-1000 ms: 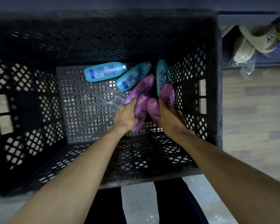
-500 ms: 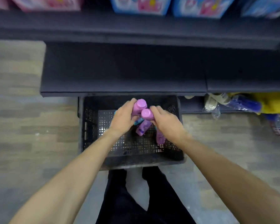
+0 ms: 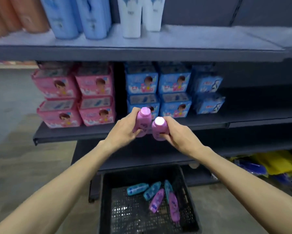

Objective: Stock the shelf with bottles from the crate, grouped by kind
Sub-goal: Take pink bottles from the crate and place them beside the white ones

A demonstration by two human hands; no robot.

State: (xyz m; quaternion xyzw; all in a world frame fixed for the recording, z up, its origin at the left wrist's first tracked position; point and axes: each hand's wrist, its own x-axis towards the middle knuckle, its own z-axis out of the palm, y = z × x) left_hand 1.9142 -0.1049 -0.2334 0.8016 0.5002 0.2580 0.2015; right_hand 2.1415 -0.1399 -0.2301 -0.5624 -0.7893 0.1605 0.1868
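Our left hand (image 3: 125, 129) and right hand (image 3: 177, 132) each grip a purple bottle (image 3: 142, 123), side by side; the crate (image 3: 106, 200) sits below them.

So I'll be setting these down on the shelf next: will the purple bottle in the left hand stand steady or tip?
The purple bottle looks tall and narrow, so a nudge could probably tip it. Its smooth plastic may be a bit slippery. The left hand wraps it easily, so it seems light.

We lift our left hand (image 3: 125, 130) and right hand (image 3: 179, 132), each gripping a purple bottle (image 3: 142, 123), from the crate (image 3: 106, 191) up to shelf height.
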